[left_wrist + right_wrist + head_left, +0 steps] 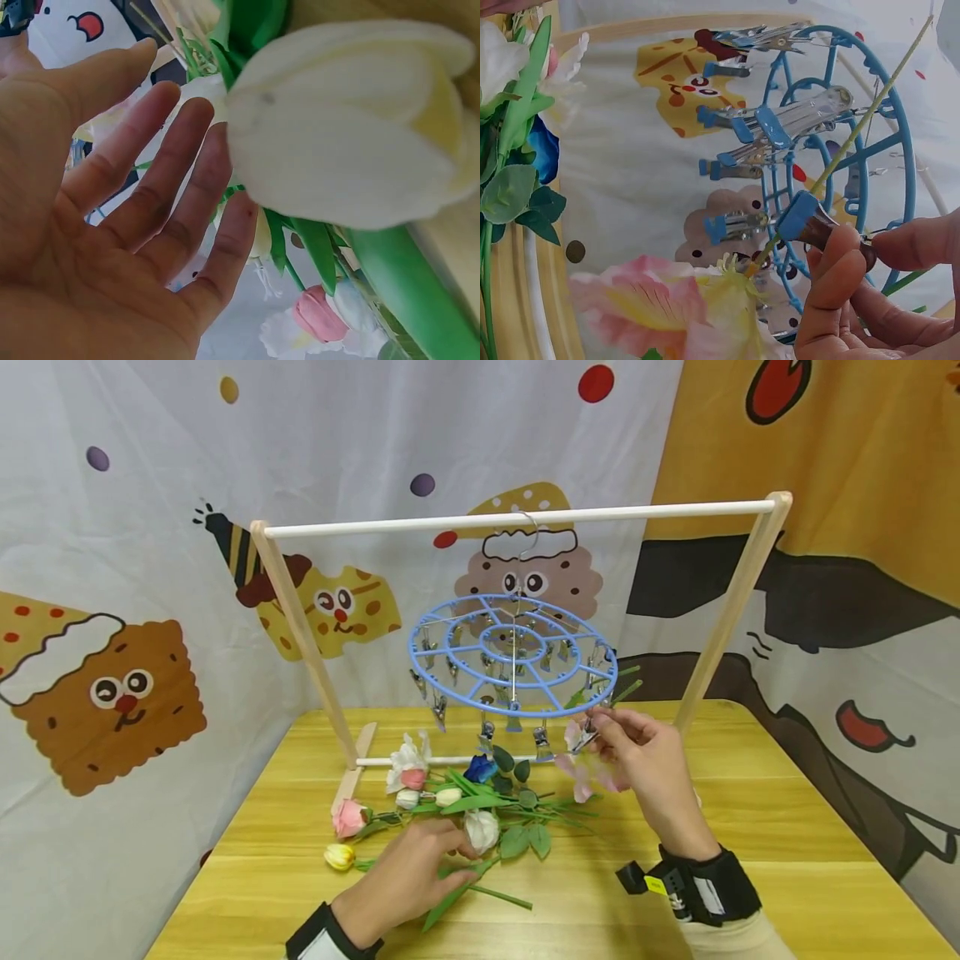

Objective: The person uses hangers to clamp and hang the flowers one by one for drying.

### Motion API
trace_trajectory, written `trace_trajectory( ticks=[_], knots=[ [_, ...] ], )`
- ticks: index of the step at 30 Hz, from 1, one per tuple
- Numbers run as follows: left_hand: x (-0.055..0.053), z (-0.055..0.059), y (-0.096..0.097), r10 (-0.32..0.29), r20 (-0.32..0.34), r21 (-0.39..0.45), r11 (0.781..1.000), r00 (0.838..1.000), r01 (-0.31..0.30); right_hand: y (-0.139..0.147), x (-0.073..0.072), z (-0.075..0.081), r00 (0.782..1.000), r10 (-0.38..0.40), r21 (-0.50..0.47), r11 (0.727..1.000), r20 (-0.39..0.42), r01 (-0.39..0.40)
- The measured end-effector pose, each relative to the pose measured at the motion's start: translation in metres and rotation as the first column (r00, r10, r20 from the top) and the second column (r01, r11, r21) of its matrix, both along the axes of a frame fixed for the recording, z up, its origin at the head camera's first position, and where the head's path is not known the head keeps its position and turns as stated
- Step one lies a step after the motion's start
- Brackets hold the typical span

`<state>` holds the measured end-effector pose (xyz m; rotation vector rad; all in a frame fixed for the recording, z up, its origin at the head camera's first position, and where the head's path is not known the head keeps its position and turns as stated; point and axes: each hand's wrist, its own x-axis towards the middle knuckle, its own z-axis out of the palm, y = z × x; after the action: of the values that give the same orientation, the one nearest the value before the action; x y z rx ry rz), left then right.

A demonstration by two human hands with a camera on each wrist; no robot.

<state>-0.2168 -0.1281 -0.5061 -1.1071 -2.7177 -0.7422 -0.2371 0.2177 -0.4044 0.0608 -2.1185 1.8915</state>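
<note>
My right hand pinches a metal clip at the right front rim of a round blue clip hanger. In the right wrist view, thumb and fingers squeeze the end of this clip, which has blue tips. A pink-and-yellow artificial flower hangs head down beside it, its thin stem crossing behind the clip. Low over the table, my left hand has its fingers loosely extended beside a white flower. A white tulip fills much of the left wrist view, close to the fingertips.
The hanger hooks onto the white bar of a wooden stand. Several clips dangle from its rings. On the wooden table lie a blue flower, a pink rose and a yellow tulip. A printed cloth hangs behind.
</note>
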Motion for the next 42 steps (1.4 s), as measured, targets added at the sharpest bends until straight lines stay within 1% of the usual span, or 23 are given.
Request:
trace_trajectory(
  ticks=[5, 9, 14, 18, 21, 26, 28, 31, 33, 35, 37, 39, 42],
  knots=[
    [0.001, -0.001, -0.002, -0.006, -0.018, -0.033, 0.999, 1.000, 0.005, 0.002, -0.003, -0.002, 1.000, 0.018, -0.004, 1.000, 0.016, -0.018],
    [0.002, -0.003, -0.002, -0.010, -0.007, -0.057, 0.998, 1.000, 0.010, 0.004, -0.004, -0.003, 1.000, 0.020, 0.007, 1.000, 0.022, -0.020],
    [0.003, -0.007, -0.001, -0.015, -0.016, -0.094, 0.995, 1.000, 0.013, 0.007, -0.006, -0.007, 0.999, 0.034, 0.005, 0.999, 0.043, -0.034],
    [0.002, -0.010, 0.000, -0.015, -0.022, -0.107, 0.994, 1.000, 0.012, 0.011, -0.006, -0.009, 0.998, 0.023, 0.008, 1.000, 0.066, -0.023],
    [0.002, -0.010, 0.001, -0.009, -0.029, -0.127, 0.992, 1.000, 0.005, 0.015, -0.007, -0.007, 0.998, -0.015, 0.058, 0.998, 0.063, 0.011],
    [0.000, -0.011, 0.003, -0.005, -0.057, -0.143, 0.990, 0.998, -0.003, 0.021, -0.006, -0.004, 0.998, -0.068, 0.174, 0.983, 0.003, 0.067],
    [0.000, -0.010, 0.004, -0.004, -0.060, -0.134, 0.991, 0.998, -0.004, 0.022, -0.006, -0.002, 0.996, -0.081, 0.217, 0.972, -0.026, 0.085],
    [0.000, -0.009, 0.005, 0.003, -0.058, -0.124, 0.992, 0.998, -0.010, 0.024, -0.004, 0.000, 0.993, -0.103, 0.293, 0.949, -0.063, 0.117],
    [0.000, -0.008, 0.006, 0.006, -0.055, -0.124, 0.992, 0.998, -0.013, 0.026, -0.003, 0.002, 0.990, -0.117, 0.350, 0.927, -0.077, 0.137],
    [0.000, -0.008, 0.006, 0.008, -0.055, -0.123, 0.992, 0.998, -0.015, 0.027, -0.001, 0.004, 0.989, -0.129, 0.414, 0.898, -0.074, 0.148],
    [-0.001, -0.008, 0.006, 0.012, -0.055, -0.119, 0.993, 0.998, -0.019, 0.029, 0.001, 0.006, 0.991, -0.118, 0.456, 0.880, -0.060, 0.133],
    [0.000, -0.008, 0.006, 0.016, -0.062, -0.113, 0.993, 0.998, -0.023, 0.031, 0.003, 0.008, 0.994, -0.102, 0.505, 0.855, -0.048, 0.112],
    [0.000, -0.008, 0.006, 0.027, -0.068, -0.099, 0.995, 0.997, -0.034, 0.032, 0.006, 0.011, 0.998, -0.055, 0.563, 0.824, -0.033, 0.065]
  ],
)
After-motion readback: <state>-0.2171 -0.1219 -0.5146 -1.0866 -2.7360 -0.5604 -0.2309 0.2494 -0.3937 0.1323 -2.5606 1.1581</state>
